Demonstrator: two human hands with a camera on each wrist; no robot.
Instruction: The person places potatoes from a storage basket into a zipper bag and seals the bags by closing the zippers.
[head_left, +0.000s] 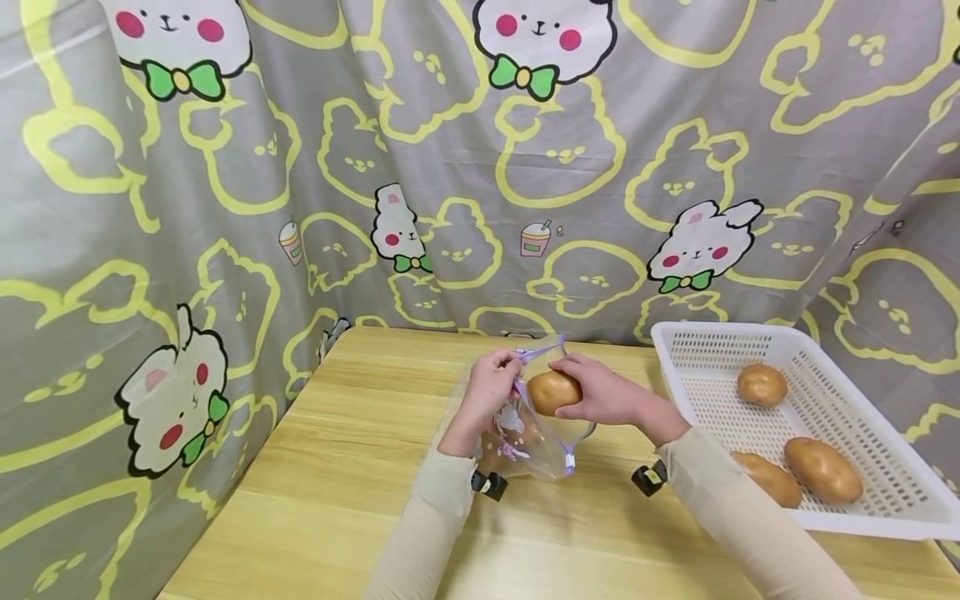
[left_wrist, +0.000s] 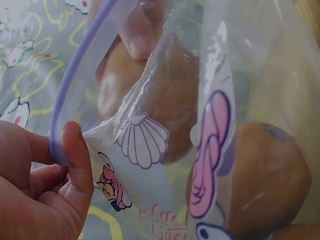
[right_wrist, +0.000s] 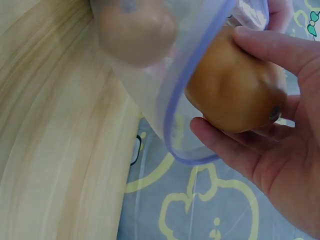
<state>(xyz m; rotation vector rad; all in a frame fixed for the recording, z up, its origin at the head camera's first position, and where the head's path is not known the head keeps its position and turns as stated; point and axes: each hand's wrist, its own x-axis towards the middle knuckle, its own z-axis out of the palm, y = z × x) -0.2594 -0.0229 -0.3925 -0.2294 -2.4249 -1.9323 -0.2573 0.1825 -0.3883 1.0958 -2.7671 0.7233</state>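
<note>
Two hands on one clear zip bag (head_left: 525, 437) at the middle of the table. Left hand (head_left: 491, 387) pinches the purple zip rim between thumb (left_wrist: 75, 160) and curled fingers, holding the mouth open. Right hand (head_left: 603, 392) has its fingers (right_wrist: 280, 47) curled round a brown potato (head_left: 553, 392), which sits right at the bag's mouth, half past the rim, at about 3 o'clock from the left hand. At least one more potato (left_wrist: 270, 175) lies inside the bag already. Over at 3 o'clock, a white perforated basket (head_left: 855, 400) holds three more potatoes (head_left: 823, 468). It's all on a light wooden table (head_left: 330, 467), with a grey bunny-print curtain (head_left: 300, 167) hanging behind.
</note>
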